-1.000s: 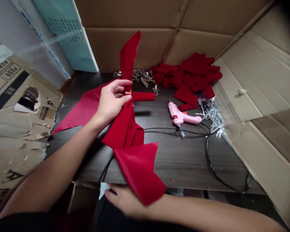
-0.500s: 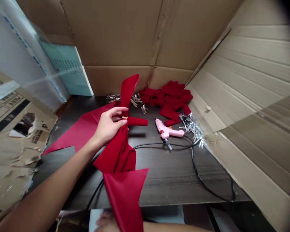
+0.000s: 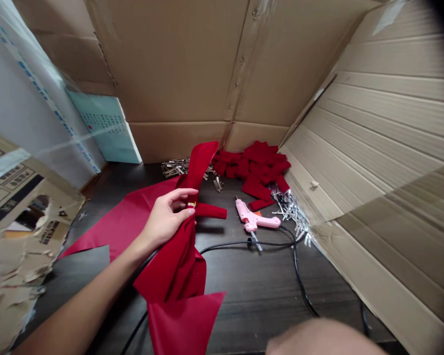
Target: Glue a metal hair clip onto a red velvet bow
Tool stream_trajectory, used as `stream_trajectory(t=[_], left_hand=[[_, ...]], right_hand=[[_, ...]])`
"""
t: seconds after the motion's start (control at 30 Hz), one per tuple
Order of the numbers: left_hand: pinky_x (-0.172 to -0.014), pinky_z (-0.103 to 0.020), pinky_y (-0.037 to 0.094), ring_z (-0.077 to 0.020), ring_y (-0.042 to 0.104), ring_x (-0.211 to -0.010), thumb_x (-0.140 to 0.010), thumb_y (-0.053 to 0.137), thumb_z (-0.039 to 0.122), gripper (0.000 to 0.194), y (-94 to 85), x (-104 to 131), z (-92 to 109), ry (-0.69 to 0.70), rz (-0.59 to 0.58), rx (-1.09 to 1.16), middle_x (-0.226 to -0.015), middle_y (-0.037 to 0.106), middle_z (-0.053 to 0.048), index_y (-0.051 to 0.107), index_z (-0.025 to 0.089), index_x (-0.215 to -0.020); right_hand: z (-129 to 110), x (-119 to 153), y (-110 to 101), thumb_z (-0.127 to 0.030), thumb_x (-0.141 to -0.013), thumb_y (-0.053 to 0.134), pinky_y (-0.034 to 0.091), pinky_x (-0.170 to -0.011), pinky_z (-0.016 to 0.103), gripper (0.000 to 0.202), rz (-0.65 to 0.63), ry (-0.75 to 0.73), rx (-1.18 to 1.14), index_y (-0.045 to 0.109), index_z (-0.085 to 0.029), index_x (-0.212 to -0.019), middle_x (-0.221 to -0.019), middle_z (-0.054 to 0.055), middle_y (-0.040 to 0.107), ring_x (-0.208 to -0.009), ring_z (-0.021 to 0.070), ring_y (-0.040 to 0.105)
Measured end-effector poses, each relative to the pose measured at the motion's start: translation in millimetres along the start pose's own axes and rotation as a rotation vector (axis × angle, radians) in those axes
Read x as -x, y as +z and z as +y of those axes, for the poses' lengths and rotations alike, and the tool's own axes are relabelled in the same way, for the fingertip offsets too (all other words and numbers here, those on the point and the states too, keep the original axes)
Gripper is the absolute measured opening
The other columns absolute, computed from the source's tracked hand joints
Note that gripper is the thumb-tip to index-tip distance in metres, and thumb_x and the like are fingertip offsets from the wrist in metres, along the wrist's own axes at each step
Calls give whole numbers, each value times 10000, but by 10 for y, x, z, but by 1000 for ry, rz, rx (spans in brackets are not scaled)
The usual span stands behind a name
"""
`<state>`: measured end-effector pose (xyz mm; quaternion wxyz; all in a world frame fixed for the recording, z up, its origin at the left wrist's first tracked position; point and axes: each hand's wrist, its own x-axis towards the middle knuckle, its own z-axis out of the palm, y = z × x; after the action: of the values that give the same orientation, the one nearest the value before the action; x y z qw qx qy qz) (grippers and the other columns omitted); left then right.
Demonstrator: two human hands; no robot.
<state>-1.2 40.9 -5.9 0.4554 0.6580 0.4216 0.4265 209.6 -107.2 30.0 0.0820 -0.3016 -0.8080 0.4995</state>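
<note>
My left hand point(image 3: 170, 217) pinches a red velvet ribbon bow point(image 3: 181, 266) at its gathered middle, where a small gold-coloured piece point(image 3: 191, 204) shows beside the fingertips. One loop stands up above the hand, a narrow strip points right, and wide tails hang down toward me past the lower frame edge. Behind the wrist a larger red sheet point(image 3: 129, 217) of similar material spreads to the left. Blurred at the bottom right is part of my right hand or forearm point(image 3: 325, 337); its fingers are hidden.
A pink glue gun point(image 3: 257, 219) lies on the dark table point(image 3: 251, 286), its black cable point(image 3: 299, 276) curving around. Behind it are piled red fabric pieces point(image 3: 262, 160) and metal hair clips point(image 3: 292, 212), with more clips point(image 3: 173, 167) further left. Cardboard walls point(image 3: 177, 64) enclose the back and sides.
My right hand or arm has moved from below the table edge, behind the red tail, to the lower right. The camera has tilted up a little. My left hand keeps its pinch.
</note>
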Motion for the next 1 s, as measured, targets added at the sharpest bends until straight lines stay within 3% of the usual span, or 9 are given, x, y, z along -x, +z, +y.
stream_trajectory(t=[0.07,0.1,0.17,0.2,0.23,0.33,0.47,0.8,1.0], left_hand=[[-802,-310,516,-193,629,-900,-714,710,214,413,7,16,12,-6,-16,13,-1043,650,-72,657,162,-1120],[-805,-310,515,-193,630,-903,-716,709,209,410,13,25,19,-10,-28,29,-1060,653,-74,655,164,-1120],[-823,-309,512,-194,629,-926,-719,710,197,403,27,41,25,-7,-52,64,-1100,655,-75,653,170,-1117],[-837,-308,507,-194,626,-941,-722,711,192,398,34,46,24,0,-60,78,-1114,656,-73,653,173,-1115],[-844,-304,504,-191,623,-947,-727,711,190,390,40,49,18,10,-67,87,-1112,660,-70,654,176,-1113],[-815,-289,508,-175,625,-898,-745,716,200,374,51,52,-17,20,-98,122,-1035,680,-57,651,178,-1113],[-798,-282,521,-173,629,-907,-751,733,208,386,48,55,-61,8,-107,205,-1035,675,-48,641,198,-1126],[-786,-252,525,-183,612,-990,-730,771,192,432,60,68,16,-29,-157,253,-1116,643,-38,653,258,-1141],[-768,-267,548,-168,637,-897,-723,770,180,431,75,92,21,-56,-133,271,-1070,656,-44,659,240,-1135]], right_hand=[[46,-78,-292,-332,-910,581,521,-824,304,184,78,-63,0,663,-195,-1001,-992,61,680,-914,177,642],[106,-166,-422,-294,-924,544,501,-857,305,174,178,-94,14,661,-192,-1002,-995,62,685,-934,175,636],[277,-409,-632,-224,-887,565,465,-887,335,139,727,-146,213,661,-172,-973,-1014,76,684,-971,196,615],[369,-541,-706,-224,-847,611,452,-900,356,146,855,-144,287,661,-159,-968,-1045,93,678,-1003,221,600],[452,-666,-759,-234,-817,647,463,-863,348,171,858,-116,303,662,-153,-966,-1035,93,679,-969,221,606],[604,-924,-820,-226,-832,613,469,-668,266,111,699,-20,168,667,-157,-901,-846,41,697,-737,159,619],[633,-1013,-837,-177,-808,589,417,-531,211,66,659,2,-44,640,-143,-783,-667,0,640,-579,113,555],[633,-1016,-883,-205,-733,655,418,-496,208,74,693,30,-298,639,-133,-740,-624,-3,626,-534,107,552],[639,-994,-902,-234,-712,702,449,-538,223,132,707,34,-326,633,-132,-759,-686,11,649,-592,117,576]])
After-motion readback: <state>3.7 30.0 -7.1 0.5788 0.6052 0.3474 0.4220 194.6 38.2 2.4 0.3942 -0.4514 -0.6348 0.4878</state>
